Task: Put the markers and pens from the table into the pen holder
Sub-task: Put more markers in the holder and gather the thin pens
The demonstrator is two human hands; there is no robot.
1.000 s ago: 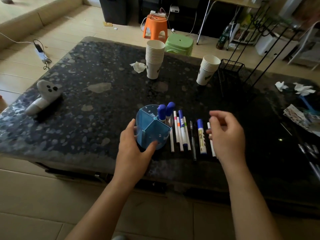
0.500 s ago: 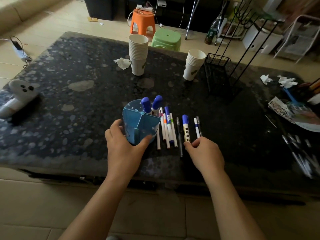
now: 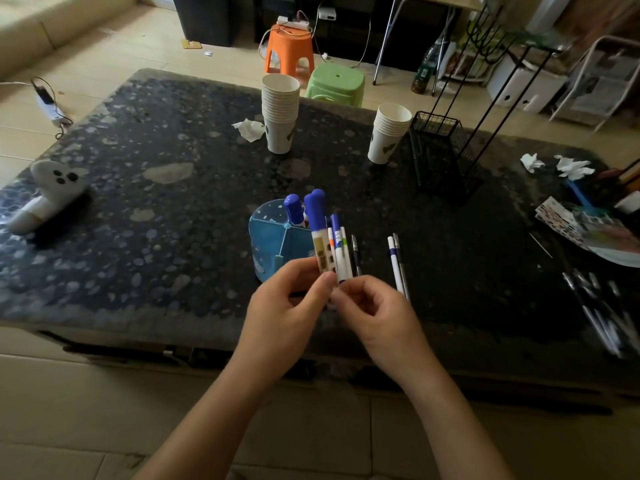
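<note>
A blue divided pen holder [image 3: 273,244] stands near the table's front edge with a blue-capped marker [image 3: 293,208] upright in it. Just right of the holder, my left hand [image 3: 287,308] and my right hand [image 3: 375,315] both pinch the lower end of a thick blue-capped marker [image 3: 318,223] with a yellow-brown label, held upright above the table. Behind it on the table lie thin white markers [image 3: 341,252] and a black pen [image 3: 356,254]. Two more pens [image 3: 397,263] lie further right. The held marker hides part of the holder's contents.
Two stacks of paper cups [image 3: 280,112] [image 3: 388,133] and a black wire rack [image 3: 440,150] stand at the back. A white ghost-shaped toy [image 3: 48,190] lies far left. Crumpled tissues [image 3: 250,129], papers [image 3: 585,226] and blurred pens [image 3: 595,306] sit on the right side.
My right hand picked the thick blue-capped marker off the table and raised it. My left hand let go of the pen holder and joined the right hand on the marker.
</note>
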